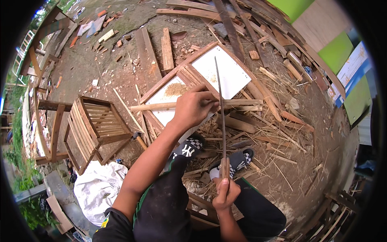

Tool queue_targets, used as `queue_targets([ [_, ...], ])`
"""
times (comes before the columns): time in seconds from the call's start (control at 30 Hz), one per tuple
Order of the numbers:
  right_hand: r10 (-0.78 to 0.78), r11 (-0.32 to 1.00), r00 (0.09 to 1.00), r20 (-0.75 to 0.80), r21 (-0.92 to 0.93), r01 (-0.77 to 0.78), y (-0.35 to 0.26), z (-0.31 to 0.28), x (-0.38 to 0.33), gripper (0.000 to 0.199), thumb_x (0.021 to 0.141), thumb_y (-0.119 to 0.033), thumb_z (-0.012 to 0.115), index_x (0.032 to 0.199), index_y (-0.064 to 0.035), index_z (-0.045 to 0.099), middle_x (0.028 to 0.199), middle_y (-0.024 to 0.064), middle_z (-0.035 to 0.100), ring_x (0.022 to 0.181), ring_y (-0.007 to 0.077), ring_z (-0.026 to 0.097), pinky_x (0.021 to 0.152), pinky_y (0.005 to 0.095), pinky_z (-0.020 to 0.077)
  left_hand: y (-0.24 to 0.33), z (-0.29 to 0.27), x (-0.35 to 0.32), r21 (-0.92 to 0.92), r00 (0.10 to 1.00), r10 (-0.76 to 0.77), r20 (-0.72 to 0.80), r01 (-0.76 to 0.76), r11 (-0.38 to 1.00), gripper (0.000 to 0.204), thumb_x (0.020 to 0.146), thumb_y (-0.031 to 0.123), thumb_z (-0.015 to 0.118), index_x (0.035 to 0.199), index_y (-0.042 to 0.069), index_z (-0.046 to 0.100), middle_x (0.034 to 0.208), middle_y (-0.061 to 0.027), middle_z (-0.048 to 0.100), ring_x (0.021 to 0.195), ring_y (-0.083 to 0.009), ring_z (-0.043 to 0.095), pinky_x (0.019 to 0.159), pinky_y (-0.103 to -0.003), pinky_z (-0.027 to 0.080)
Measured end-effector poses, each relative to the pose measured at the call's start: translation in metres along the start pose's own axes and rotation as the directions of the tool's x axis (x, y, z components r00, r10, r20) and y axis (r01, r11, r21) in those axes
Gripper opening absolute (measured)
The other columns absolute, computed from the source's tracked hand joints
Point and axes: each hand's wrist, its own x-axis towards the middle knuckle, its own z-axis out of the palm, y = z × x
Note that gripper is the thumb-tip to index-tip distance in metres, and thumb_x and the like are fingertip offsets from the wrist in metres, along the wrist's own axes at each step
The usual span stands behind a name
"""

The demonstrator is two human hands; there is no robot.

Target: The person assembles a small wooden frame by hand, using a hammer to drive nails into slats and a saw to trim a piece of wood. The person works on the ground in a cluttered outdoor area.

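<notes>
My right hand (225, 195) is closed around the wooden handle (224, 166) of a handsaw. Its long, narrow blade (223, 125) points away from me. The blade crosses a thin wooden stick (157, 106) that lies left to right over a wood-framed white panel (221, 69). Close to the left of the blade, my left hand (194, 105) has its fingers curled on the stick. Whether the blade has cut into the wood cannot be told. A small heap of sawdust (175, 89) lies on the panel.
A slatted wooden chair (98, 127) stands to the left, near a hammer (140, 140) and a white sack (98, 189). Planks (167, 50) and offcuts litter the ground beyond the panel. Wood strips and straw-like splinters (278, 141) spread to the right. My slippered feet (238, 161) are below the panel.
</notes>
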Motion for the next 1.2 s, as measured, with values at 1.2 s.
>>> queue_targets([
  [1.2, 0.015, 0.999, 0.999, -0.038, -0.047, -0.017, -0.004, 0.017, 0.022, 0.048, 0.108, -0.022, 0.047, 0.065, -0.0013, 0.045, 0.052, 0.0024, 0.043, 0.045, 0.0121, 0.042, 0.048, 0.0320, 0.0300, -0.005, 0.002, 0.004, -0.052, 0.999, 0.035, -0.004, -0.035, 0.998, 0.013, 0.084, 0.019, 0.084, 0.093, 0.009, 0.082, 0.094, -0.0055, 0.073, 0.085, -0.0288, 0.074, 0.072, -0.041, 0.056],
])
